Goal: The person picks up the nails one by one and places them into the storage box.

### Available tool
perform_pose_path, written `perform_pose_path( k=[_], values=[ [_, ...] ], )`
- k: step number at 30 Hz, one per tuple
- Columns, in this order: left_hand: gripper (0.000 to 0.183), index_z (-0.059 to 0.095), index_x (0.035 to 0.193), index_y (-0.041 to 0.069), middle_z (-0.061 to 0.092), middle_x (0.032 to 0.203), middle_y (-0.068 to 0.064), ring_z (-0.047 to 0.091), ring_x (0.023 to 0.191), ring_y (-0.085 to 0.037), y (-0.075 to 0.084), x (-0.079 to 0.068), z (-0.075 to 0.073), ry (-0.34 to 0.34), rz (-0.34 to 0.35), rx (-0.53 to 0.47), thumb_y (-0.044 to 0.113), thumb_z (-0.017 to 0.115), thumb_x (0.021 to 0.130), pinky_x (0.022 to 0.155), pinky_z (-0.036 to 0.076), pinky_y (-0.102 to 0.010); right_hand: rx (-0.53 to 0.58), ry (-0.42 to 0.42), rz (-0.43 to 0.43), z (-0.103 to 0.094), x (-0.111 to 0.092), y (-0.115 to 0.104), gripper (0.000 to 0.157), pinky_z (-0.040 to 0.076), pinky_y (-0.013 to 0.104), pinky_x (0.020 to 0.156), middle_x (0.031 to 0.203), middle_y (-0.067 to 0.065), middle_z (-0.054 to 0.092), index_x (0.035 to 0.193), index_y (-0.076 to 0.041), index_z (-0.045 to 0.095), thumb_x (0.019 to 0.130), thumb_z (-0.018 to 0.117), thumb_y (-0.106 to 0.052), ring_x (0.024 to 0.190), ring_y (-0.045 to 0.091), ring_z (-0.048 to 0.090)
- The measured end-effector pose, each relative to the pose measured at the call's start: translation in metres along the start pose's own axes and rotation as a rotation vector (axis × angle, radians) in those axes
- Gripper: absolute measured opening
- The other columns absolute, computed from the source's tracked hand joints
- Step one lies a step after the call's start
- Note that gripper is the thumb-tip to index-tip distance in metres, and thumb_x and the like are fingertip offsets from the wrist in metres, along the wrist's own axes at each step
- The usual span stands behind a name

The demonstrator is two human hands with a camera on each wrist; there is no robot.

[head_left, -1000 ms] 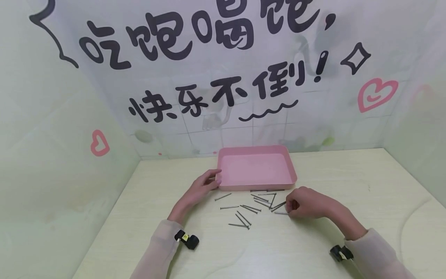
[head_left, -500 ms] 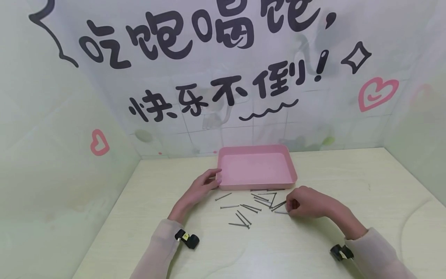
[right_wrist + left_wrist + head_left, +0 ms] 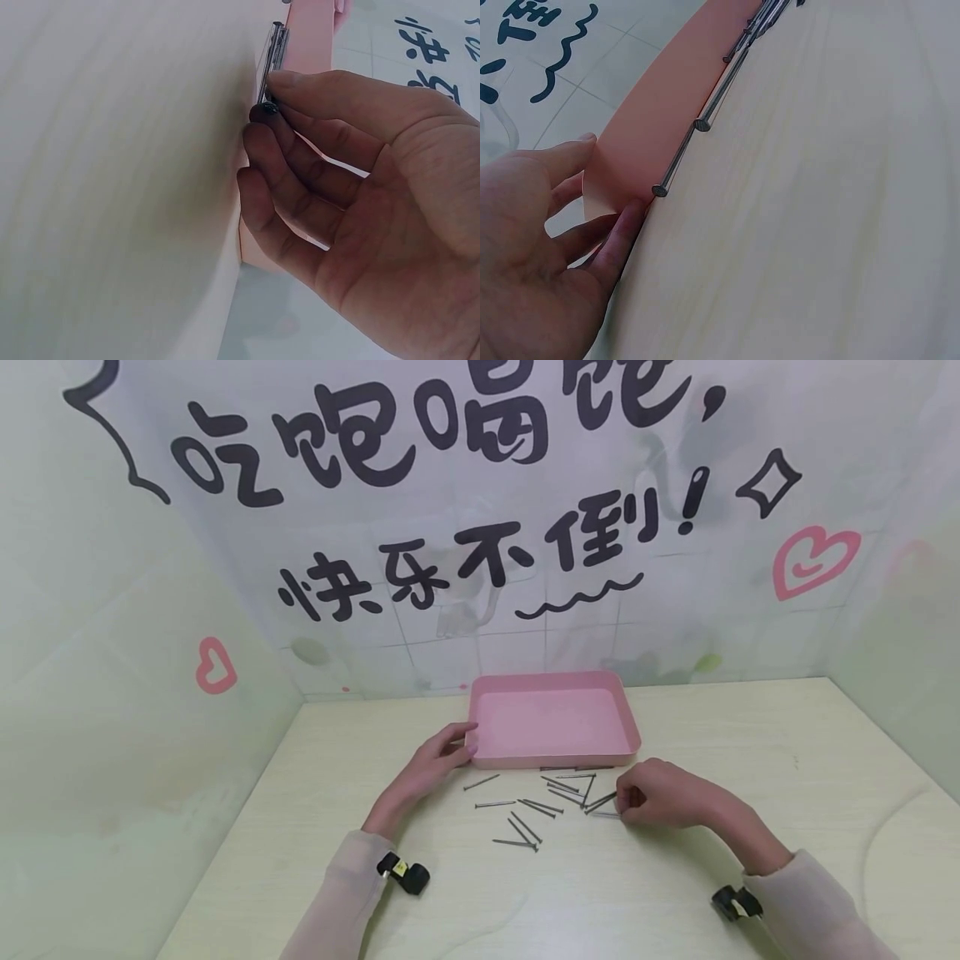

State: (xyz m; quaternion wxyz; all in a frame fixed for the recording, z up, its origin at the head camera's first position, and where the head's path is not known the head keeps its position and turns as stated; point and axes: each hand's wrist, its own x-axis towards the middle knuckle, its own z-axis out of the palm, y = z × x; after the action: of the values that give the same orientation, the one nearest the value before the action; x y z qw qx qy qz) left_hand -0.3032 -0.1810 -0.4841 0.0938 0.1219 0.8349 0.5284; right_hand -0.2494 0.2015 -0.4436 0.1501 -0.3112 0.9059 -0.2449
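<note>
My left hand [image 3: 433, 762] holds the left front corner of a shallow pink tray [image 3: 558, 762]. In the left wrist view its thumb lies at the lower front wall, and the other fingers reach around the tray's side. Right of the pile, my right hand [image 3: 663, 795] has curled fingers and pinches a nail [image 3: 604, 815] low over the table. The right wrist view shows the dark head of that nail [image 3: 268, 109] at the fingertips. Several more nails [image 3: 538, 808] lie scattered in front of the tray, some crossing each other.
A pale wooden table [image 3: 465, 902] carries everything. Behind the tray hangs a white printed sheet [image 3: 450, 643] with black characters, and pale side panels stand left and right. In the left wrist view, nails [image 3: 679, 161] lie close along the tray's front wall.
Hands, tray and loose nails stay practically in place. The nail at my right fingertips has shifted up very slightly in the head view.
</note>
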Motion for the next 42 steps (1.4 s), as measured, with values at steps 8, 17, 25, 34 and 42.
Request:
perform_pose_path(
  k=[8, 17, 25, 34, 42],
  values=[
    [0.052, 0.049, 0.153, 0.025, 0.052, 0.156, -0.011, 0.058, 0.136, -0.030, -0.001, 0.001, 0.001, 0.000, -0.010, 0.013, 0.037, 0.062, 0.104, 0.120, 0.042, -0.053, -0.007, 0.040, -0.020, 0.000, 0.001, 0.002, 0.015, 0.046, 0.019, 0.063, 0.073, -0.013, 0.060, 0.079, -0.019, 0.069, 0.087, 0.073, -0.006, 0.068, 0.001, 0.050],
    [0.052, 0.049, 0.153, 0.025, 0.052, 0.156, -0.011, 0.058, 0.136, -0.030, -0.002, 0.000, 0.003, 0.001, -0.021, 0.009, 0.038, 0.062, 0.104, 0.121, 0.041, -0.054, -0.010, 0.082, -0.043, 0.000, 0.000, 0.000, 0.015, 0.048, 0.020, 0.065, 0.077, -0.013, 0.062, 0.082, -0.020, 0.071, 0.088, 0.075, -0.007, 0.071, 0.002, 0.051],
    [0.051, 0.049, 0.153, 0.026, 0.052, 0.156, -0.011, 0.059, 0.135, -0.029, -0.003, 0.000, 0.003, -0.006, -0.021, 0.002, 0.037, 0.061, 0.104, 0.121, 0.041, -0.052, -0.022, 0.117, -0.040, 0.000, 0.000, -0.004, 0.016, 0.049, 0.021, 0.066, 0.079, -0.013, 0.063, 0.084, -0.020, 0.070, 0.090, 0.075, -0.006, 0.073, 0.001, 0.053],
    [0.051, 0.050, 0.152, 0.026, 0.052, 0.155, -0.010, 0.059, 0.135, -0.028, -0.001, 0.000, 0.002, 0.001, -0.015, 0.006, 0.037, 0.062, 0.104, 0.121, 0.042, -0.051, -0.053, 0.158, -0.035, -0.002, 0.001, -0.006, 0.016, 0.048, 0.021, 0.065, 0.078, -0.014, 0.062, 0.084, -0.022, 0.069, 0.090, 0.077, -0.009, 0.073, 0.000, 0.053],
    [0.051, 0.049, 0.153, 0.026, 0.053, 0.155, -0.010, 0.058, 0.136, -0.029, 0.002, -0.001, 0.000, 0.006, -0.016, 0.025, 0.037, 0.061, 0.104, 0.120, 0.043, -0.052, -0.072, 0.179, -0.037, -0.005, 0.004, -0.009, 0.012, 0.048, 0.021, 0.065, 0.076, -0.015, 0.062, 0.086, -0.019, 0.072, 0.089, 0.076, -0.008, 0.072, 0.001, 0.054]
  ],
)
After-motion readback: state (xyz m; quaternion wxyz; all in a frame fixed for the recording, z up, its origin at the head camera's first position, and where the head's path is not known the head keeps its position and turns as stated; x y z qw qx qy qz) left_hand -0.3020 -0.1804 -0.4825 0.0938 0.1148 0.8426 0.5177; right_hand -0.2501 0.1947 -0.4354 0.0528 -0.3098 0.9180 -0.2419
